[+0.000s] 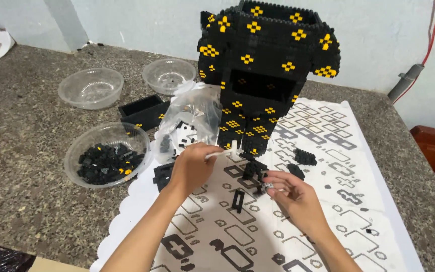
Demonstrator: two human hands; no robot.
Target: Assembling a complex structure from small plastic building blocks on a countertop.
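I count three clear plastic bowls on the speckled stone counter (pixel 31 151). The nearest bowl (pixel 107 155) holds a heap of small black bricks with a few yellow ones mixed in. The far left bowl (pixel 91 87) looks bare of bricks, and the far bowl (pixel 169 75) beside it shows only a speck or two on its bottom. Between them sits a shallow black tray built of bricks (pixel 144 112), open on top. A crumpled clear bag (pixel 191 121) stands just behind my left hand, with black and white pieces showing through the film.

The tall brick figure (pixel 263 65) rises at the middle: matte black, studded, blocky, dotted with yellow cross-shaped marks, with a hollow rectangular opening on top and another in its front. It stands on a white sheet (pixel 358 166) with a scalloped edge, printed with grey and black brick outlines.

My left hand (pixel 192 166) pinches a thin white tool (pixel 226 150), its tip close to the figure's base. My right hand (pixel 293 194) has its fingertips closed narrowly on a tiny brick (pixel 269 186), just beside a small black sub-assembly (pixel 254 170) on the sheet. Loose black pieces (pixel 305 157) lie near it.
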